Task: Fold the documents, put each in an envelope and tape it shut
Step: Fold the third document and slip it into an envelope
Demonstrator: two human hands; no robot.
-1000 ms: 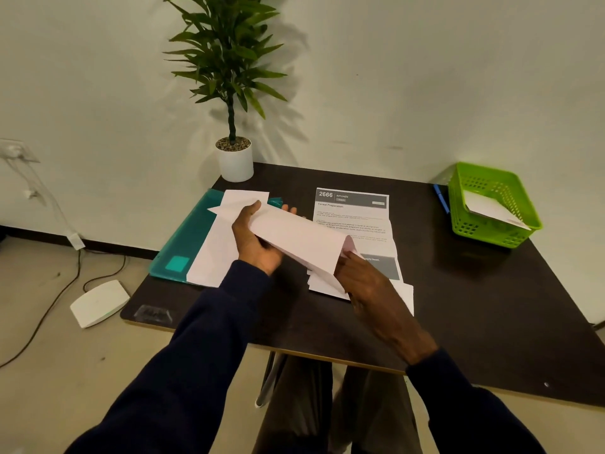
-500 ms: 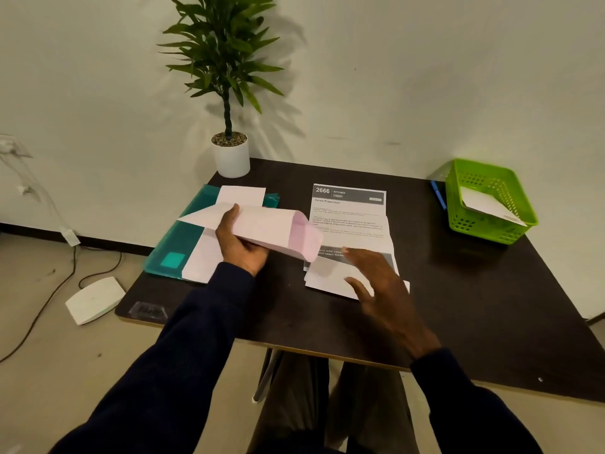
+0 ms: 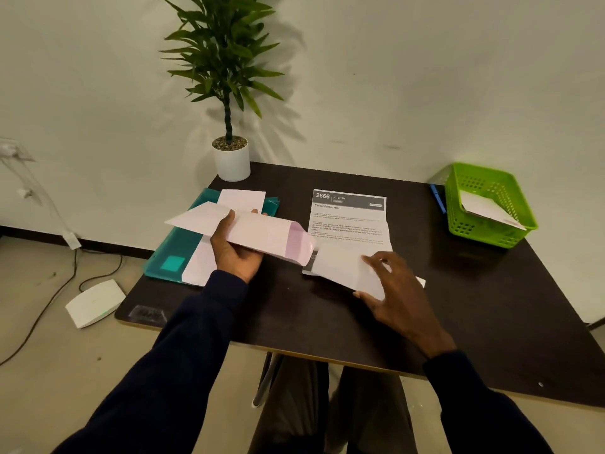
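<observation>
Head view looks down on a dark desk (image 3: 458, 309) against a pale wall. The left hand (image 3: 235, 253) holds a long white envelope (image 3: 262, 231) above the left-centre of the desk. Its thumb lies across the top and its fingers (image 3: 255, 211) curl round from underneath. The envelope's mouth gapes to the right, pinkish inside, and its flap points left.

The right hand (image 3: 397, 290) is on a folded paper (image 3: 340, 267) lying over the near end of a printed sheet (image 3: 348, 217) headed "2666". Its bent fingers are on top and its thumb is at the near edge, pinching the paper. Whether the folded paper is part of the printed sheet cannot be told. The envelope's open end overlaps the left edge of both, and the right hand covers the folded paper's right part.

Behind the left hand a teal folder (image 3: 173, 250) carries white sheets (image 3: 242, 199), partly hidden by the envelope. A potted plant (image 3: 230, 158) stands at the far left corner. At the far right a green basket (image 3: 458, 208) holds a white paper (image 3: 484, 208), with a blue pen (image 3: 438, 198) just to its left. A clear, blurred object (image 3: 147, 312) sits at the near left corner. On the floor to the left lie a white box (image 3: 95, 303) and cables (image 3: 49, 299).
</observation>
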